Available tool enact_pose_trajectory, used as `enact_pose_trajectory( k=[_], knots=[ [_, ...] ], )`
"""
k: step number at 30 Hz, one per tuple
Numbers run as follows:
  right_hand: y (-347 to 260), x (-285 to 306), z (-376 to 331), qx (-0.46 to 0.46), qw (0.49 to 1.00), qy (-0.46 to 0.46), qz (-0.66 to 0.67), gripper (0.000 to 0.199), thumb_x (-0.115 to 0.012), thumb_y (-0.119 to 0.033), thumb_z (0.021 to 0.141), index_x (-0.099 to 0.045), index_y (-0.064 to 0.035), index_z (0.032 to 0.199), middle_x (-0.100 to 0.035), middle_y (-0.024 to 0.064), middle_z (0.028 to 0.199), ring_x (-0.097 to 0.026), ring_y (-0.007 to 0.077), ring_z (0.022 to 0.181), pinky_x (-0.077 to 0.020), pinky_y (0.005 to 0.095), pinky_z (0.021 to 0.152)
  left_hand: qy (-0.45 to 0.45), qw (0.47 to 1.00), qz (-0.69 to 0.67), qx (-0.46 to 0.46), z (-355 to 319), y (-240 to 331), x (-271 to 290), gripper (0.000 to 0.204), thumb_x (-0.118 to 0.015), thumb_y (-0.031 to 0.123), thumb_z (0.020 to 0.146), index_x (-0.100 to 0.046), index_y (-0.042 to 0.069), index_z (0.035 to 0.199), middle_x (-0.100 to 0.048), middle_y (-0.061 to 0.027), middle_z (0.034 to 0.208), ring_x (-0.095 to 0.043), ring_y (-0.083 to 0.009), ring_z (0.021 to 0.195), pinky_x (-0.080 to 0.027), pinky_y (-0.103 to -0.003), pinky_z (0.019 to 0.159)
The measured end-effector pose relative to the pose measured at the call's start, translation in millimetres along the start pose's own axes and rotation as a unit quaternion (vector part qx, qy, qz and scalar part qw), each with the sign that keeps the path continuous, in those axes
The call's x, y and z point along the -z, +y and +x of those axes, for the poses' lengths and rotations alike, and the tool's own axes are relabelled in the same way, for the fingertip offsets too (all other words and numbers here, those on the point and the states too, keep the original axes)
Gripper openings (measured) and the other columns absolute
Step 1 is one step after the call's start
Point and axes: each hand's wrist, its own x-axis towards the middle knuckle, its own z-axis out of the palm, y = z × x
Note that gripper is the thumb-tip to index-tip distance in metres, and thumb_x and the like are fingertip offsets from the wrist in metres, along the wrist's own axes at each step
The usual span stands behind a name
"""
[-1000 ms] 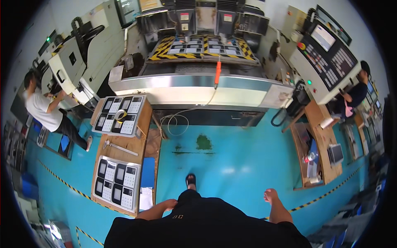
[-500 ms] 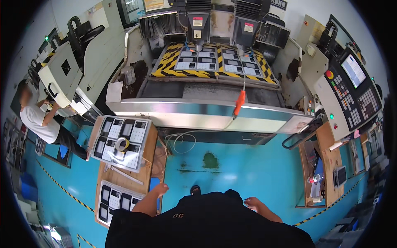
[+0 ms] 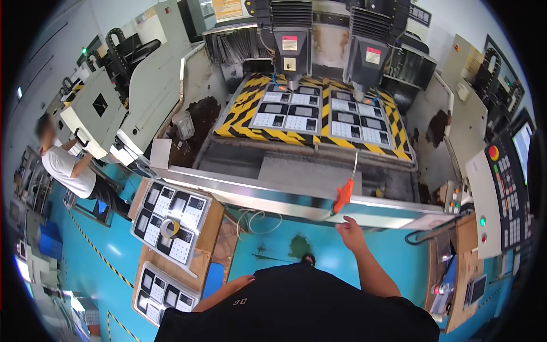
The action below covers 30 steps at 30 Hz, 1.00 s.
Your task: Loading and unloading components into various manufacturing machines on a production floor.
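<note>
My right hand (image 3: 350, 231) is stretched forward, just below an orange air blow gun (image 3: 343, 195) hanging at the front edge of the machine. Its fingers are loosely bent and apart, with nothing visible in them; a small gap separates them from the gun. Low beside my body, my left hand (image 3: 244, 281) is small in view and its fingers cannot be made out. Ahead, on the machine bed with yellow-and-black striped tape (image 3: 235, 121), lie several white-and-black keypad panels (image 3: 302, 118) in two groups under two spindle heads (image 3: 292, 48).
To the left, a wooden bench (image 3: 208, 236) carries sheets of similar panels (image 3: 191, 208) with a tape roll (image 3: 169, 228) on top. A control console (image 3: 507, 188) and wooden shelf (image 3: 473, 256) stand right. A person in a white shirt (image 3: 71, 171) works at another machine far left.
I have moved closer to the machine. My right hand has come up and forward from beside my body toward the air blow gun. My left hand has drawn back from near the bench.
</note>
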Motion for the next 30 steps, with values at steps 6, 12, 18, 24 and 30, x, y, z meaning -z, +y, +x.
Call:
enact_pose_trajectory(
  k=[6,12,18,24,30],
  knots=[
    [-47.3,-5.4,64.4,0.001,0.973,-0.074,-0.218,0.05,-0.06,-0.053,0.088,-0.068,-0.0045,0.094,-0.068,0.0208,0.081,-0.066,0.0403,0.081,-0.0516,0.0477,0.072,0.098,0.991,-0.055,0.072,23.5,73.7,26.3,0.04,-0.062,0.03,0.089,-0.062,0.004,0.12,-0.067,-0.0181,0.114,-0.064,-0.0313,0.106,-0.05,-0.039,0.091],
    [-45.4,-12.2,80.4,0.007,0.971,-0.08,-0.225,0.048,-0.055,-0.051,0.091,-0.066,-0.0042,0.085,-0.067,0.0201,0.076,-0.064,0.0424,0.077,-0.0497,0.05,0.067,0.102,0.986,-0.13,0.0,58.5,153.4,84.3,0.045,-0.064,0.028,0.089,-0.059,0.003,0.126,-0.065,-0.0178,0.122,-0.064,-0.0289,0.108,-0.05,-0.037,0.093],
    [-90.9,21.5,67.9,0.01,0.997,0.035,-0.071,0.032,-0.064,-0.033,0.091,-0.066,-0.0017,0.084,-0.065,0.0136,0.067,-0.066,0.0258,0.065,-0.0494,0.0382,0.061,0.19,0.97,-0.127,-0.085,53.2,217.5,182.0,0.037,-0.062,0.016,0.091,-0.058,0.004,0.126,-0.066,-0.0138,0.118,-0.066,-0.0196,0.097,-0.052,-0.031,0.084],
    [-49.4,83.5,109.6,0.103,0.949,0.263,0.143,0.018,-0.061,-0.012,0.091,-0.053,-0.002,0.104,-0.057,0.004,0.073,-0.052,0.0116,0.058,-0.0436,0.0263,0.053,0.378,0.915,-0.071,-0.119,29.4,225.1,294.4,0.025,-0.06,0.012,0.092,-0.065,0.003,0.114,-0.07,-0.0129,0.106,-0.068,-0.0193,0.09,-0.053,-0.031,0.076],
    [-40.7,119.4,139.5,-0.045,0.913,0.396,0.087,0.012,-0.058,-0.014,0.089,-0.05,-0.006,0.093,-0.056,0.0048,0.075,-0.052,0.0077,0.053,-0.0405,0.0239,0.042,0.537,0.794,0.073,-0.276,44.1,223.3,409.9,0.017,-0.061,0.007,0.088,-0.069,0.002,0.102,-0.069,-0.017,0.091,-0.066,-0.0321,0.083,-0.052,-0.037,0.076]
  ],
)
